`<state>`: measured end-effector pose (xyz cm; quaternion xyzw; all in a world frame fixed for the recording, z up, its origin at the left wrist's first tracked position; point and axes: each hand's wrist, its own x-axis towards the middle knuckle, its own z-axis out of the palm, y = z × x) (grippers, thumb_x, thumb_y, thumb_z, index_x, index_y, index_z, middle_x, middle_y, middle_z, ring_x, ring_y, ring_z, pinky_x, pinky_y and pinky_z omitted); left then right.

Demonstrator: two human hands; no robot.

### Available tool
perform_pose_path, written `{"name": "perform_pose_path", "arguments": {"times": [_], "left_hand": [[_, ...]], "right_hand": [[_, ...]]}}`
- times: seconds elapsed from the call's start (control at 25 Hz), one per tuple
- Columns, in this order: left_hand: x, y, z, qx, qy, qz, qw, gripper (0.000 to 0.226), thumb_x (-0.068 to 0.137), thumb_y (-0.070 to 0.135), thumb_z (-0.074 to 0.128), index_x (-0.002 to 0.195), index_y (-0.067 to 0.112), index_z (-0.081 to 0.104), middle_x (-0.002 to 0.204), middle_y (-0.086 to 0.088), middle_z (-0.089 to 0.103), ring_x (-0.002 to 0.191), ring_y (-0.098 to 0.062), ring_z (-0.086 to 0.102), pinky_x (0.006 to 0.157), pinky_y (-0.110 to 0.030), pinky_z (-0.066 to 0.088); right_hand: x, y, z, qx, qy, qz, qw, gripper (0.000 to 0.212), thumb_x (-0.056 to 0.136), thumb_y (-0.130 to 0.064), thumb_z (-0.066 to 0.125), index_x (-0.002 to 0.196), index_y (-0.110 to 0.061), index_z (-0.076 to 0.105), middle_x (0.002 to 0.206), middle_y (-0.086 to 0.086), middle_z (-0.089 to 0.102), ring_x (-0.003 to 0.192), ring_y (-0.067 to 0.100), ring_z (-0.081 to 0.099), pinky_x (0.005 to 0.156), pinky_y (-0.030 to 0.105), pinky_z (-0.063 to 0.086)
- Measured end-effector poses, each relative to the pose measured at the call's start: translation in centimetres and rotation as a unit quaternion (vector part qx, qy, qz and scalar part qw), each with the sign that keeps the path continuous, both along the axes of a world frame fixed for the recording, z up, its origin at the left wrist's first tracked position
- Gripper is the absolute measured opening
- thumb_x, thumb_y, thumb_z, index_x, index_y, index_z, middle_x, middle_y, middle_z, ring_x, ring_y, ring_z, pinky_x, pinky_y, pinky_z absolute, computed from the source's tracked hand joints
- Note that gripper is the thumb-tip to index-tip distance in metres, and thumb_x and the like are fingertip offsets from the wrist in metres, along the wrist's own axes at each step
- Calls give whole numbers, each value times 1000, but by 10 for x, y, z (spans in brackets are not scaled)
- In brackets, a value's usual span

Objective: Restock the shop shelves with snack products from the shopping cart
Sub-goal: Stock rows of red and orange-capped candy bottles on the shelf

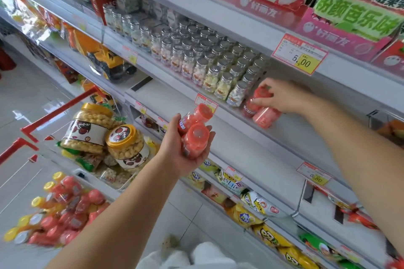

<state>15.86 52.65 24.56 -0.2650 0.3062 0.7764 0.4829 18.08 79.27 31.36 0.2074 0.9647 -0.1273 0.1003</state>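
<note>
The left hand (185, 148) lay palm up in front of the shelf edge. Its fingers were curled round the held bottles (195, 135), two pink ones with pink caps, side by side, caps pointing up toward the shelf.

The right hand (283, 96) reached onto the shelf (236, 140). Its fingers were bent over a cap and its thumb lay along the side of the shelf bottles (265, 116), which it grasped from above. These formed a small pink cluster at the shelf's front, just beside the right end of the silver-capped bottles (207, 61). Blur made it hard to tell whether the cluster held two or three. To the right of the cluster, the shelf was bare white.

The silver-capped bottles stood upright in tight rows running back and to the left. A price tag (300, 54) reading 5.00 hung on the rail above the right hand, under boxes (341, 26) of fruit pouches.

At lower left stood the cart (54, 113) with its red rim. Two jars (125, 144) of pale snack balls lay on bags in its upper basket. The cart bottles (63, 209), pink- and yellow-capped, were heaped in the part nearest the person. Snack bags (258, 203) filled the lower shelf beneath the right forearm.
</note>
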Motion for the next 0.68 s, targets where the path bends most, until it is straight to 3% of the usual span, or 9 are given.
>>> {"name": "perform_pose_path", "arguments": {"times": [0.12,0.32,0.44,0.56,0.64,0.68], "left_hand": [[-14,7,1,5,10,-48,999,64,87,63,56,111,5,70,98,-7,77,75,-22,74,74,-28,56],[-28,14,2,22,22,-93,995,66,87,63,55,106,2,72,93,-9,76,69,-21,73,65,-27,58],[-34,16,2,20,20,-115,993,67,87,63,55,96,0,73,88,-10,76,70,-20,72,70,-27,56],[-39,23,2,30,14,-123,992,67,87,63,56,94,-1,73,88,-10,75,70,-20,72,68,-26,57],[-41,29,2,37,8,-123,992,67,87,64,56,95,-1,73,87,-9,75,69,-20,72,72,-26,56],[-42,33,2,38,5,-122,992,67,87,64,56,95,-1,72,86,-9,75,68,-20,72,74,-25,55]], "right_hand": [[11,3,-1,-69,24,-45,996,67,62,-71,72,116,-36,51,110,-4,59,92,20,64,82,43,57],[39,13,-4,80,31,-137,987,43,79,-64,65,87,-24,53,84,-5,65,77,17,59,70,32,48],[40,11,-14,88,46,-164,981,37,88,-58,57,85,-21,55,83,-1,66,75,19,58,63,30,42],[45,14,-7,-39,53,-204,977,34,91,-56,53,93,-23,57,88,-2,62,76,17,59,63,30,49],[53,19,-3,-165,46,-213,962,23,92,-37,60,110,-23,59,98,0,62,79,19,62,67,36,58],[58,21,-3,-220,48,-212,951,28,92,-26,61,120,-23,57,100,3,62,80,21,64,72,40,60]]}}
